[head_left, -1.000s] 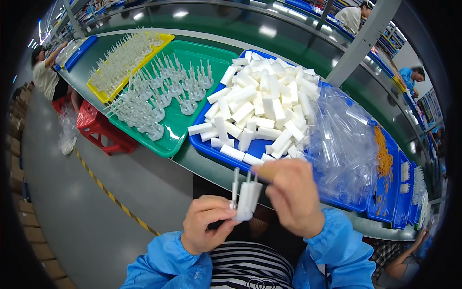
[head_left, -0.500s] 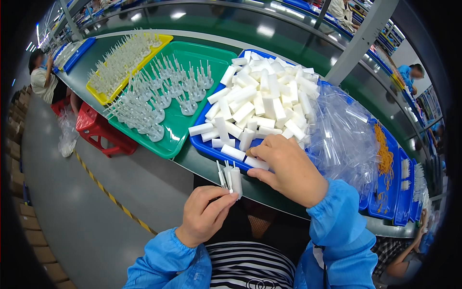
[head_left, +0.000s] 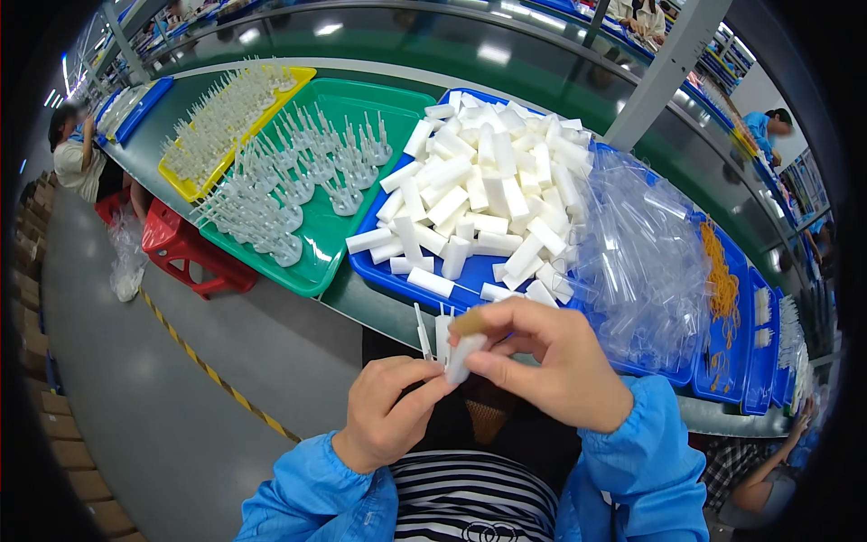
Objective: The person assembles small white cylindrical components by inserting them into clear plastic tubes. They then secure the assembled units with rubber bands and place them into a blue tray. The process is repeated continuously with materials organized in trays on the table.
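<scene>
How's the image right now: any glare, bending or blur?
Head view: lamps glare off the green belt; head view: the table bows, corners go black; head view: the white block at the right hand looks slightly soft, perhaps from motion; head view: shine muddles the clear plastic.

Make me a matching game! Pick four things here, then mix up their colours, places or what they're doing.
Things:
1. Nearest stool
2. Heap of blocks
3. Stringy bands
4. Left hand

Matches:
A. Orange
B. Holding a white piece with thin prongs
C. Red
D. White, in a blue tray

Right pairs: 1-C, 2-D, 3-A, 4-B
</scene>
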### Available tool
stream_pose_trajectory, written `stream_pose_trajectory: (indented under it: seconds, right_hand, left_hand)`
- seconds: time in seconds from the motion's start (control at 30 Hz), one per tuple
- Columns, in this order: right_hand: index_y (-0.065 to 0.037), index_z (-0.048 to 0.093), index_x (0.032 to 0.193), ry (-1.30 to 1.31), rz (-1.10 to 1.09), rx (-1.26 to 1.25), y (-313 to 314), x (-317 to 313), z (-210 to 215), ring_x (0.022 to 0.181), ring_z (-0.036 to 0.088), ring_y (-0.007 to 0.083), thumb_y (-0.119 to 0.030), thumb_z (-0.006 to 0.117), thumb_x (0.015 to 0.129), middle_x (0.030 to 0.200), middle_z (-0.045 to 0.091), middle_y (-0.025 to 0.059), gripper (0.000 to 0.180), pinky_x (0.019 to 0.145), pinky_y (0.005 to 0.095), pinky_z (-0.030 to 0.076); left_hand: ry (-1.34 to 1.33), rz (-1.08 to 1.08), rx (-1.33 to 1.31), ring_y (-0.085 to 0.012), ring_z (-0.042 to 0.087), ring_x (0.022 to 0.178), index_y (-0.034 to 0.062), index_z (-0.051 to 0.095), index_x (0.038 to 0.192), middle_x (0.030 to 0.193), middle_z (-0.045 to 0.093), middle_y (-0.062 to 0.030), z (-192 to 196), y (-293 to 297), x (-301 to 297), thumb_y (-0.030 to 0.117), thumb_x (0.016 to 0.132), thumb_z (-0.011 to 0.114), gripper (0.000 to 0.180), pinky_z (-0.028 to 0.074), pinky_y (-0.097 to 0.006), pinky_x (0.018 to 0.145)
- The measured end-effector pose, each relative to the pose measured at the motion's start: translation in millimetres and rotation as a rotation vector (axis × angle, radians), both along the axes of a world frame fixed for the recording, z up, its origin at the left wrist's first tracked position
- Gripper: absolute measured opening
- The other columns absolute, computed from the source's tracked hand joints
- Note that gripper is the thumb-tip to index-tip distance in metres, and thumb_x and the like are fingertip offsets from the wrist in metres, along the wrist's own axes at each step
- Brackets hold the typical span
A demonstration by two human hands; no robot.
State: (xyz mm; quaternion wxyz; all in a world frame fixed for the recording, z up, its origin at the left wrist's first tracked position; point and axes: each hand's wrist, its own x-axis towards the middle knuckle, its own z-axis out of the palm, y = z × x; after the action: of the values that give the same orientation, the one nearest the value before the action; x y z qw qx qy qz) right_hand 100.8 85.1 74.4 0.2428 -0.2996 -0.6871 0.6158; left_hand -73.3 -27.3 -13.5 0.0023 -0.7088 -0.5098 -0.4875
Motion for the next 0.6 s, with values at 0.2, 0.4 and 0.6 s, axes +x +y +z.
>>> stream_pose_trajectory:
  seconds: [0.2,0.4,0.6]
  right_hand:
    - [0.003,0.067,0.111,0.140,-0.409,-0.052,6.1,10.6,-5.8,0.087,0.066,0.0110,0.001,0.063,0.091,0.103,0.070,0.0084,0.020,0.076,0.0268,0.055]
    - [0.003,0.069,0.106,0.031,-0.365,0.181,-3.8,20.6,-5.0,0.084,0.069,0.0125,-0.001,0.066,0.090,0.096,0.073,0.0089,0.017,0.077,0.0275,0.055]
    - [-0.001,0.071,0.099,-0.124,-0.283,0.353,-2.3,26.5,-0.8,0.079,0.069,0.0195,-0.006,0.069,0.087,0.090,0.072,0.0111,0.013,0.073,0.0314,0.051]
  left_hand:
    - [0.062,-0.090,-0.027,-0.0236,0.064,0.081,0.0110,0.075,0.099,0.099,0.068,-0.0050,10.9,-7.2,9.4,-0.003,0.063,0.078,0.038,0.048,-0.032,0.065]
    - [0.137,-0.142,-0.008,-0.0209,0.062,0.080,0.0112,0.077,0.096,0.099,0.069,-0.0033,17.6,-5.4,17.7,0.002,0.063,0.078,0.035,0.047,-0.030,0.063]
    - [0.159,-0.135,-0.013,-0.0217,0.061,0.080,0.0113,0.077,0.097,0.099,0.069,-0.0041,17.8,-4.0,19.9,0.002,0.063,0.078,0.035,0.048,-0.030,0.064]
